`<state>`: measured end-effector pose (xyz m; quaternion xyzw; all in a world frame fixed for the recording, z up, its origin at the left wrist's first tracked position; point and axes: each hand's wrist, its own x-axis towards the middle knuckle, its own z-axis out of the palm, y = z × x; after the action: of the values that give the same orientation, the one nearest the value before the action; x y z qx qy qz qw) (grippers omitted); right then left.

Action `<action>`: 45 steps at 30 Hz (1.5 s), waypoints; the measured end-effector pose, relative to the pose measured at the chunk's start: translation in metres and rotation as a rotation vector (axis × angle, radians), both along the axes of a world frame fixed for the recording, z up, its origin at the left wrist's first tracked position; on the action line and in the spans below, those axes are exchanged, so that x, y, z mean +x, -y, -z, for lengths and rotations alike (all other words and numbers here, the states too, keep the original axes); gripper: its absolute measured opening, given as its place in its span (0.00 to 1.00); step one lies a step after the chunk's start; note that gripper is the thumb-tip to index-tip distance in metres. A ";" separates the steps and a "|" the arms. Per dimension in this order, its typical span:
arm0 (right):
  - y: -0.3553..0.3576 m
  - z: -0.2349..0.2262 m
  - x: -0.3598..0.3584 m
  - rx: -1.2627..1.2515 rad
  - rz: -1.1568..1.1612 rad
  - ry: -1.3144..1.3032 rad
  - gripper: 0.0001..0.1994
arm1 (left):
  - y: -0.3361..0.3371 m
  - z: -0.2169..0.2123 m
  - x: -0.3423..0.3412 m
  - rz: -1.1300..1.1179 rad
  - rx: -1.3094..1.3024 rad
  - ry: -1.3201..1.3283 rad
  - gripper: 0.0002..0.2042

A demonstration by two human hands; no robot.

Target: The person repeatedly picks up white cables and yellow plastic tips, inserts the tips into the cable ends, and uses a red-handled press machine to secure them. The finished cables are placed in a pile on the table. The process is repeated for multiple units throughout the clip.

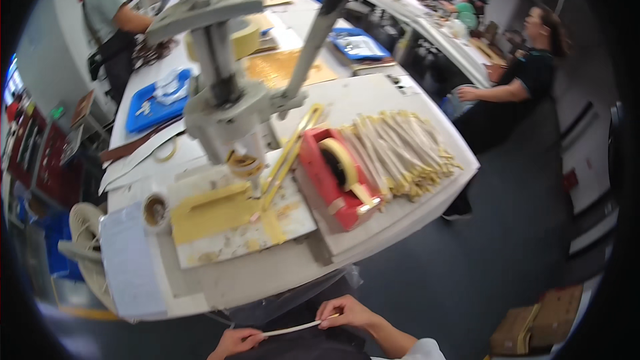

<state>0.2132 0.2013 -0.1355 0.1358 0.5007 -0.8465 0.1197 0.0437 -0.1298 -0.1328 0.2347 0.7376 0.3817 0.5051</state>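
Near the table's front edge, close to my body, I hold a thin off-white strip (291, 329) between my two hands. Its left end sits in the pinched fingers of my left hand (238, 342). The other end is gripped by my right hand (347, 312), a yellowish tip showing at the fingers. On the table lies a pile of similar pale strips (403, 150) with yellow ends. Beside the pile stands a red tape dispenser (321, 190) with a roll of yellowish tape (343, 163).
A grey hand press (223, 120) with a long lever (320, 33) rises over a white board (227, 247) bearing yellow tape. A small cup (155, 210) and papers (131, 260) stand left. Blue trays (143, 112) lie behind. One person (527, 73) is right, another (110, 13) far left.
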 end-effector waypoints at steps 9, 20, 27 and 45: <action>-0.005 -0.046 -0.065 0.449 -0.094 -0.401 0.08 | -0.003 -0.048 -0.013 -0.039 0.159 -0.676 0.11; -0.002 -0.061 -0.076 0.627 -0.082 -0.547 0.08 | -0.010 -0.090 -0.017 -0.272 0.234 -0.443 0.10; 0.002 -0.059 -0.071 0.627 -0.054 -0.582 0.08 | -0.014 -0.097 -0.018 -0.244 0.216 -0.623 0.07; -0.003 -0.073 -0.075 0.736 -0.010 -0.642 0.09 | -0.015 -0.118 -0.014 -0.375 0.224 -0.498 0.10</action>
<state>0.1386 0.2047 -0.0629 -0.1010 0.7790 -0.6118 -0.0926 0.0293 -0.1148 -0.0149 0.2349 0.8223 0.4776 0.2015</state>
